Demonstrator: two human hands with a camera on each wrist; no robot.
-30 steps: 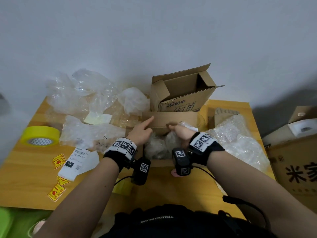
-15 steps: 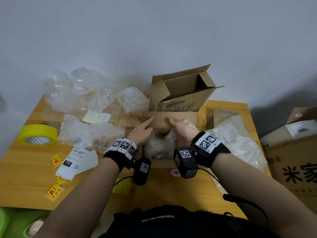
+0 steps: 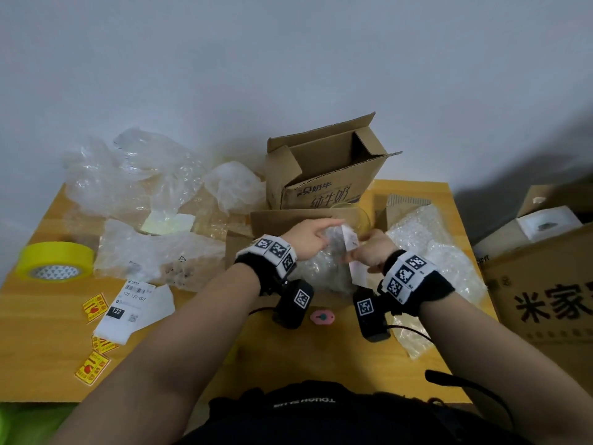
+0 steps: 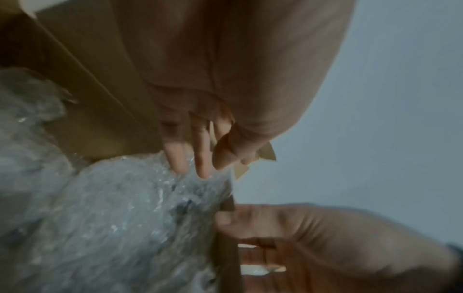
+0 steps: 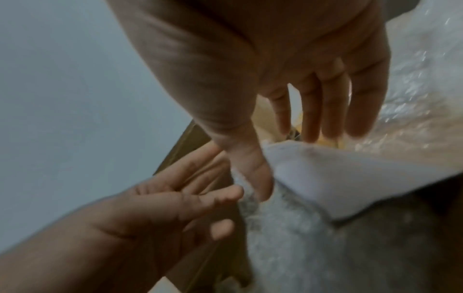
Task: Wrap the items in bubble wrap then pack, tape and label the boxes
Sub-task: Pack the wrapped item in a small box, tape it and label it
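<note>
Roughly upright bubble-wrapped bundle (image 3: 324, 264), lengthwise toward wall

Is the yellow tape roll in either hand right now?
No. The yellow tape roll lies alone at the table's left edge, while both the left hand and the right hand are at the bubble-wrapped bundle.

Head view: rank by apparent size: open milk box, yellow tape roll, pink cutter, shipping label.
1. open milk box
2. yellow tape roll and shipping label: look alike, not ranked
3. pink cutter
</note>
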